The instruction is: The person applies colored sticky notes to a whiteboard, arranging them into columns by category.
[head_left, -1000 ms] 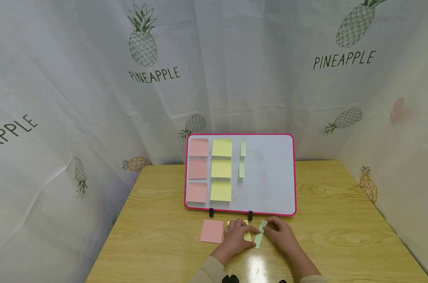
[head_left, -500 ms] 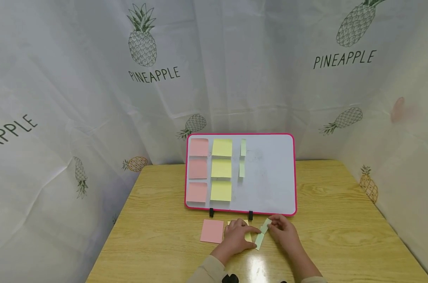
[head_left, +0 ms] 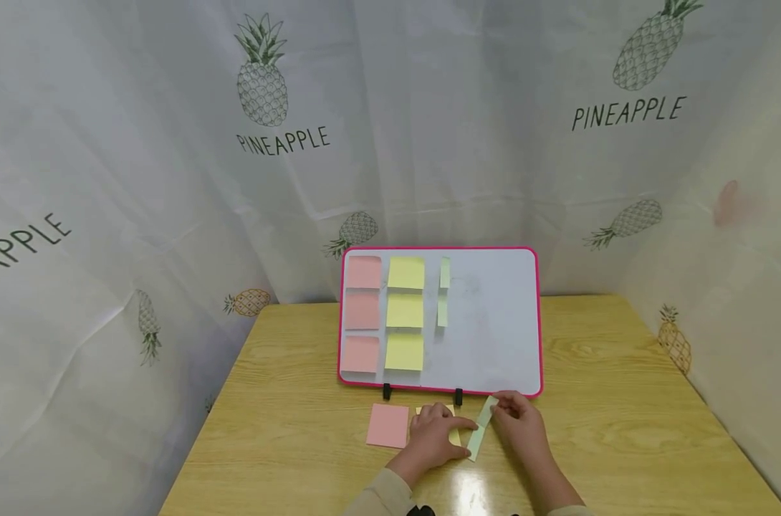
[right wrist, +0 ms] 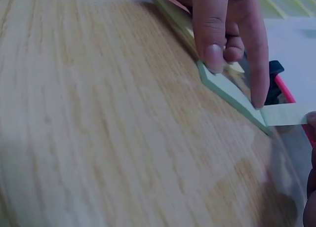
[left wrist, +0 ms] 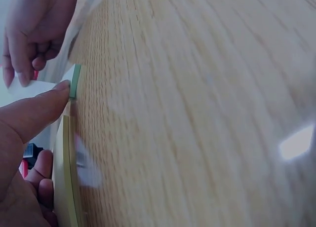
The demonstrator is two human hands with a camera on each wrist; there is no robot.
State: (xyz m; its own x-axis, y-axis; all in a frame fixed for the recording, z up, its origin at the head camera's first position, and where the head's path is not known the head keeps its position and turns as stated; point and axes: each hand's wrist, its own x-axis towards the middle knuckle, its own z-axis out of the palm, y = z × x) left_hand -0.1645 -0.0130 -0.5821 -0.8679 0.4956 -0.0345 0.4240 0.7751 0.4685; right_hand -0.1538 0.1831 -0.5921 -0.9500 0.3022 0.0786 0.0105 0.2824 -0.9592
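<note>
A narrow pale green sticky note pad (head_left: 473, 449) lies on the table, slanting away from the left hand (head_left: 430, 437). The thumb and forefinger of that hand press down on the pad's top face. The right hand (head_left: 521, 424) pinches the far end of the top green sticky note (head_left: 488, 410), which is lifted at an angle. In the right wrist view the sticky note (right wrist: 286, 114) still joins the pad (right wrist: 228, 91) near the left forefinger. Partly covered by the left hand is a yellow sticky note pad (head_left: 455, 436); a pink pad (head_left: 387, 426) lies left of it.
Behind the hands a pink-framed whiteboard (head_left: 487, 322) leans on black feet (head_left: 458, 397). On it are three pink notes (head_left: 361, 311), three yellow notes (head_left: 405, 311) and two narrow green notes (head_left: 442, 311). A pineapple-print curtain (head_left: 455, 143) encloses the wooden table (head_left: 287, 430).
The right hand has moved slightly up and right, drawing the top green sticky note out straighter from the pad. The left hand stays on the pad. The head view has tilted slightly.
</note>
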